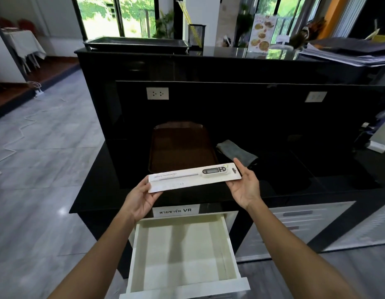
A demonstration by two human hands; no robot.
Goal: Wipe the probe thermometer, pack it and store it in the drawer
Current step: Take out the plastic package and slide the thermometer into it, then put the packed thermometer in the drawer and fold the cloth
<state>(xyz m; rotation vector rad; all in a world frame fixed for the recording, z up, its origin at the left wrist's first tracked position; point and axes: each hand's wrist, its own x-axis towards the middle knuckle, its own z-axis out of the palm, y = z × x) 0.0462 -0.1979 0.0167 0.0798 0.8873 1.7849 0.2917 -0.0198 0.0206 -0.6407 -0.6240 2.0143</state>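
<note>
Probe thermometer (213, 171) sat packed in its white card package (193, 177), held level above the black worktop (295, 182), not yet in the drawer. Left hand (141, 200) pinched the package's left end, thumb on top, fingers under. Right hand (244, 186) supported the right end, palm up, fingers spread along the far edge; firm grip there could not be told. Drawer (183, 253) pulled open right below the hands, white inside. Brown tray (180, 147) and folded grey cloth (238, 153) lay on the worktop behind the package, cloth just right of the tray.
</note>
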